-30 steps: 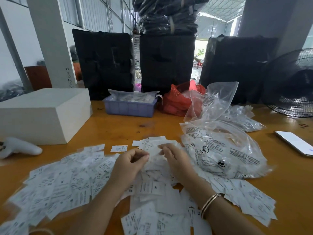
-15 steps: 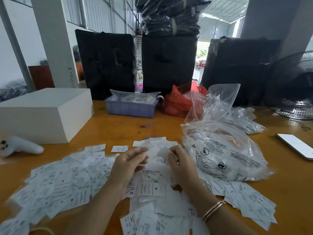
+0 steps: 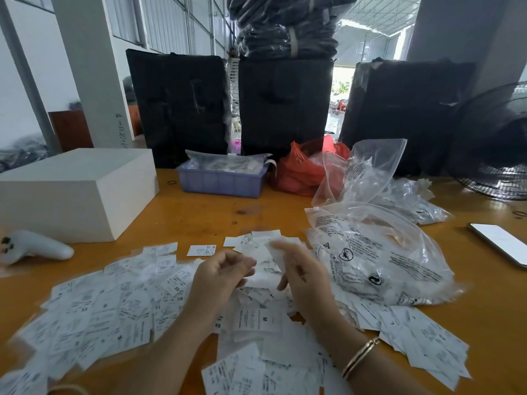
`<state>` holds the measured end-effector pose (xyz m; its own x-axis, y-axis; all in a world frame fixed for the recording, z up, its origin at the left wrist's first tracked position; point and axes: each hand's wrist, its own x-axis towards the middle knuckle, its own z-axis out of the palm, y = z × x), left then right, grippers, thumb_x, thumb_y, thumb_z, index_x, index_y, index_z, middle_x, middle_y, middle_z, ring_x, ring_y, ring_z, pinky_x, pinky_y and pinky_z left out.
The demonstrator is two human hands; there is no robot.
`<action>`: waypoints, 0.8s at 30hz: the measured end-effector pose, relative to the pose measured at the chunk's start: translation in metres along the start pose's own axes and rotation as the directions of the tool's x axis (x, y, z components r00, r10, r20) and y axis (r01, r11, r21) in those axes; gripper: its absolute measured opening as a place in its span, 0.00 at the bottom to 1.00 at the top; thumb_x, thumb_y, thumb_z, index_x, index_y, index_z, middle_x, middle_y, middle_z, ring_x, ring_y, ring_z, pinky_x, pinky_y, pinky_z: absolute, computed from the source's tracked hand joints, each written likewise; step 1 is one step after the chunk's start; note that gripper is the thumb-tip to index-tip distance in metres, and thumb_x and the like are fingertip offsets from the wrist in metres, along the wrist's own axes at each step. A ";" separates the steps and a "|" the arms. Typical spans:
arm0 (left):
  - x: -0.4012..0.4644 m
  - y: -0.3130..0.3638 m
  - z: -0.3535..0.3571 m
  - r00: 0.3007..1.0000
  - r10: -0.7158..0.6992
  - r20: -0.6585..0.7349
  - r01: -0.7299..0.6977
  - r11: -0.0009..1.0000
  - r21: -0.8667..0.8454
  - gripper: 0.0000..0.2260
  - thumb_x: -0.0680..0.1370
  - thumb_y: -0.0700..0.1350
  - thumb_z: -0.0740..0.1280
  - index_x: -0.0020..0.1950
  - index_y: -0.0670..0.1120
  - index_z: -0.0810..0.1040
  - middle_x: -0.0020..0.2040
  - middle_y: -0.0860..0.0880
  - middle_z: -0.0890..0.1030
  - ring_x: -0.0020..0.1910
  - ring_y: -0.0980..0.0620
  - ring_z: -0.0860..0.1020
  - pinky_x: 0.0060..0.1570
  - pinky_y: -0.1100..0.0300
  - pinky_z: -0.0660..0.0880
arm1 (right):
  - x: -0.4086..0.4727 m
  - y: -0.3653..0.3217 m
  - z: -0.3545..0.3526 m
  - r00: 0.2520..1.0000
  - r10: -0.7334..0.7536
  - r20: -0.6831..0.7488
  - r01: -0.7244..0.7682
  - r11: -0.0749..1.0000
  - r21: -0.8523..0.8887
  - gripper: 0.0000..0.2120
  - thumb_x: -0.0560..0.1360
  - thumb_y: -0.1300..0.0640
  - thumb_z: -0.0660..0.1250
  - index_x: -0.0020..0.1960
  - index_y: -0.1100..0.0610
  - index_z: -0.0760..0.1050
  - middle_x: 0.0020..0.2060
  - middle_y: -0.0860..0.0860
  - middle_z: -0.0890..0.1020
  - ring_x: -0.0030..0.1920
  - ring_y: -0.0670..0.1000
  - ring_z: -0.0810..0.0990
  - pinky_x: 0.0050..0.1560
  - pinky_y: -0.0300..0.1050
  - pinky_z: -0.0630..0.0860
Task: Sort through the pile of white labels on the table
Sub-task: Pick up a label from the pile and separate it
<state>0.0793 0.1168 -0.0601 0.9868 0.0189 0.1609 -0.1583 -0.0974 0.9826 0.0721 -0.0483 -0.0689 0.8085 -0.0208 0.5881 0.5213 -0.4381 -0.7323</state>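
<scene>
White labels piled on your counter, left hand curled loosely, right hand blurred, fingers' grip unclear.

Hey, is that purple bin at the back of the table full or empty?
Full: the purple bin holds clear plastic packets heaped above its rim.

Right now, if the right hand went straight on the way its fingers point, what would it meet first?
Probably the loose white labels just beyond the right hand; past them is bare table, then the blue tray. Motion blur makes depth uncertain.
</scene>
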 end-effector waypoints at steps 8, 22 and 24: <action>-0.007 -0.003 0.001 0.976 0.202 0.084 -0.218 0.930 0.296 0.05 0.73 0.47 0.72 0.44 0.56 0.78 0.39 0.63 0.82 0.40 0.66 0.80 0.35 0.76 0.72 | -0.002 -0.007 0.007 0.974 -0.174 0.148 0.191 0.975 -0.113 0.14 0.73 0.59 0.64 0.57 0.55 0.80 0.41 0.43 0.74 0.41 0.43 0.75 0.40 0.36 0.73; -0.001 0.001 -0.002 0.998 -0.005 -0.061 -0.003 0.990 -0.140 0.04 0.76 0.45 0.68 0.47 0.46 0.81 0.45 0.53 0.85 0.47 0.56 0.82 0.48 0.60 0.75 | 0.002 -0.001 0.003 0.976 0.206 0.066 -0.215 0.962 0.169 0.23 0.77 0.65 0.63 0.59 0.37 0.68 0.43 0.47 0.80 0.40 0.43 0.83 0.42 0.37 0.79; 0.000 0.003 -0.002 0.999 -0.004 -0.042 -0.004 0.983 -0.182 0.04 0.76 0.41 0.68 0.48 0.42 0.77 0.44 0.51 0.86 0.46 0.55 0.83 0.46 0.61 0.75 | 0.003 0.000 0.001 0.970 0.241 0.028 -0.241 0.941 0.237 0.27 0.77 0.66 0.64 0.65 0.38 0.63 0.42 0.53 0.80 0.38 0.48 0.82 0.44 0.42 0.80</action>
<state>0.0788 0.1184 -0.0571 0.9851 0.0608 0.1609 -0.1657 0.0857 0.9824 0.0749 -0.0477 -0.0673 0.9177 -0.1010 0.3842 0.3605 -0.1946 -0.9122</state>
